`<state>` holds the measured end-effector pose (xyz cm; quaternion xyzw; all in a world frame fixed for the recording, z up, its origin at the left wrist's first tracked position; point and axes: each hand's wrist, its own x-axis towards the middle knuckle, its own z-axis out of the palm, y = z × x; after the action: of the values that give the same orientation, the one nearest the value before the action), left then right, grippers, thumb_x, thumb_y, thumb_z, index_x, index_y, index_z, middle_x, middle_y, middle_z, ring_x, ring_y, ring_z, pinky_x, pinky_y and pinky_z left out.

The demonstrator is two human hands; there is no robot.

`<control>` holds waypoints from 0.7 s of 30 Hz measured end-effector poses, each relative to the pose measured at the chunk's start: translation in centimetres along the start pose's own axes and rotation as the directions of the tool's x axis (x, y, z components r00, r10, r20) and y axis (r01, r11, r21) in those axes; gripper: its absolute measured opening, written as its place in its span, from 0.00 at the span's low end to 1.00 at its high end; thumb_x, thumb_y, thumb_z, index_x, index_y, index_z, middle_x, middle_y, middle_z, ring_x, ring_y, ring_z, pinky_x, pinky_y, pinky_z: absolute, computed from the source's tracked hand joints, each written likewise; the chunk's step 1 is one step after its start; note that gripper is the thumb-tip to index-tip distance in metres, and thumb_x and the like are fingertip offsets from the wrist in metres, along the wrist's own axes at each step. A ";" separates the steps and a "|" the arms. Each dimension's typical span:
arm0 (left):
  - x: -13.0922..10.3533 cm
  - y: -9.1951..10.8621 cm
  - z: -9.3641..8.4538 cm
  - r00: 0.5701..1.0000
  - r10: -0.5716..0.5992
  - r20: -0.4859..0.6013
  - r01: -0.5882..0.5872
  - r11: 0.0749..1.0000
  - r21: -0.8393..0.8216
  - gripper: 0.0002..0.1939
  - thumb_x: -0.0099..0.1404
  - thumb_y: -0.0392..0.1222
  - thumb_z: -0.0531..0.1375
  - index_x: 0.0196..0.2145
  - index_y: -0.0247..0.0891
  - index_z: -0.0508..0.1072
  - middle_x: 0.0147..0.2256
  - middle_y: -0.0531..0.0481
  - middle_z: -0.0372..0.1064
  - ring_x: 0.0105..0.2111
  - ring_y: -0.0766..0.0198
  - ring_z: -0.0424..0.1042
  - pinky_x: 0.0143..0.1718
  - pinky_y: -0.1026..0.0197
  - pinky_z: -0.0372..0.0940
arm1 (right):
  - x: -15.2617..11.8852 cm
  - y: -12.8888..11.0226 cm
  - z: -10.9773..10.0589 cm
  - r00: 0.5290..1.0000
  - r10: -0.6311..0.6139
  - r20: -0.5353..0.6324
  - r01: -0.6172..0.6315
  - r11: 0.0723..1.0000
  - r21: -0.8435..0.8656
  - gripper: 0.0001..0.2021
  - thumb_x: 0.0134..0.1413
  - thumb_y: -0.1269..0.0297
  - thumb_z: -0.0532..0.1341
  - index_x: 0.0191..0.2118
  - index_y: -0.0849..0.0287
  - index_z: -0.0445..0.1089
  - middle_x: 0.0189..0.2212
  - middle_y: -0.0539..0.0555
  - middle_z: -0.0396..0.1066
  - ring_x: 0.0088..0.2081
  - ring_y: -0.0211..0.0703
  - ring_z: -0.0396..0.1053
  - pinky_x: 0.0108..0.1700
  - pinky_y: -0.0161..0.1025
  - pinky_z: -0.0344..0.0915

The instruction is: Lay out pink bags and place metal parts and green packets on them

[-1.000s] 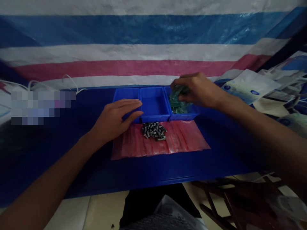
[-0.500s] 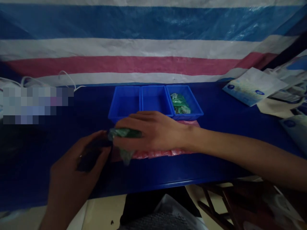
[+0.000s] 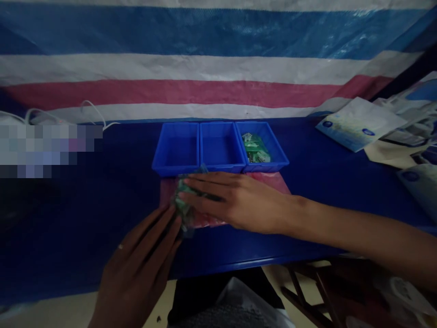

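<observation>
A small bunch of green packets (image 3: 184, 202) is lying at the centre of the work, blurred and partly covered by both hands. Taking it as the middle of the dial, the left hand (image 3: 143, 255) is reaching in from between seven and eight o'clock, its fingers lying nearly straight and close together, their tips touching the near edge of the packets. The right hand (image 3: 235, 198) is coming in from three o'clock, its fingers stretching over the packets with a slight gap between them. Both thumbs are hiding from view, so I cannot tell whether either hand is clamping the packets or only pressing on them.

Overlapping pink bags (image 3: 269, 180) are lying flat beneath the right hand, showing towards two o'clock and at nine. Three blue bins are standing side by side just beyond: the left bin (image 3: 177, 143) at twelve, the middle bin (image 3: 220, 143) near one, and the right bin (image 3: 278, 148) at two, which is holding more green packets (image 3: 256, 148). All are resting on the blue bench (image 3: 324, 182). Printed white packaging (image 3: 358, 123) is lying between two and three, white cables (image 3: 92, 109) are curling at ten, and a striped sheet (image 3: 218, 68) is hanging behind at twelve.
</observation>
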<state>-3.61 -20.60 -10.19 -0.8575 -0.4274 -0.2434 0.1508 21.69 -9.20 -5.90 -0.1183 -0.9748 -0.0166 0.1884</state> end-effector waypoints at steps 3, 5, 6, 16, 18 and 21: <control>-0.1 -0.6 0.0 0.999 0.026 0.032 -0.027 0.999 0.029 0.27 0.74 0.29 0.58 0.68 0.36 0.67 0.61 0.41 0.75 0.60 0.46 0.76 0.51 0.45 0.79 | -0.7 0.1 -0.8 0.998 0.046 -0.039 -0.045 0.999 0.022 0.19 0.72 0.77 0.55 0.63 0.71 0.71 0.61 0.69 0.74 0.66 0.52 0.72 0.67 0.49 0.73; 0.1 -1.0 -0.1 0.999 0.022 0.039 -0.021 1.000 -0.010 0.24 0.75 0.30 0.58 0.66 0.35 0.69 0.61 0.40 0.74 0.60 0.46 0.75 0.51 0.45 0.79 | -1.3 0.0 -1.3 0.994 0.066 -0.083 -0.061 0.997 0.055 0.17 0.74 0.74 0.55 0.60 0.72 0.74 0.59 0.68 0.76 0.64 0.51 0.73 0.67 0.48 0.72; 0.3 -1.2 -0.1 0.999 0.017 0.039 -0.015 0.999 -0.040 0.23 0.75 0.30 0.58 0.65 0.36 0.70 0.61 0.40 0.74 0.60 0.47 0.75 0.52 0.46 0.79 | -1.5 0.0 -1.5 0.990 0.081 -0.116 -0.070 0.993 0.094 0.16 0.75 0.72 0.54 0.58 0.73 0.75 0.58 0.68 0.77 0.63 0.50 0.74 0.68 0.47 0.72; 1.1 -1.6 0.2 1.000 -0.023 0.020 0.025 0.990 -0.141 0.27 0.75 0.35 0.61 0.69 0.49 0.67 0.63 0.45 0.73 0.60 0.48 0.75 0.55 0.45 0.80 | -3.1 0.8 -1.6 0.932 0.136 -0.335 -0.132 0.991 0.036 0.14 0.75 0.61 0.59 0.48 0.62 0.81 0.47 0.60 0.82 0.47 0.50 0.78 0.46 0.49 0.78; 1.2 -1.4 0.3 0.999 -0.030 0.017 0.033 0.988 -0.151 0.28 0.75 0.35 0.61 0.69 0.50 0.66 0.63 0.46 0.73 0.60 0.48 0.75 0.55 0.46 0.80 | -3.3 0.9 -1.9 0.907 0.162 -0.389 -0.203 0.977 -0.064 0.15 0.75 0.58 0.58 0.49 0.61 0.80 0.42 0.59 0.81 0.35 0.41 0.75 0.35 0.40 0.73; 1.3 -1.3 0.3 0.999 -0.032 -0.010 0.030 0.989 -0.147 0.29 0.75 0.34 0.62 0.70 0.49 0.65 0.63 0.45 0.72 0.60 0.47 0.75 0.55 0.45 0.80 | -2.9 0.7 -1.8 0.903 0.135 -0.408 -0.243 0.943 -0.227 0.12 0.74 0.59 0.61 0.51 0.58 0.79 0.40 0.55 0.79 0.26 0.32 0.67 0.25 0.34 0.63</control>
<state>-3.85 -18.83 -9.64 -0.8580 -0.4207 -0.2820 0.0860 25.08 -9.31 -5.33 -0.2323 -0.8904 -0.1552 0.3595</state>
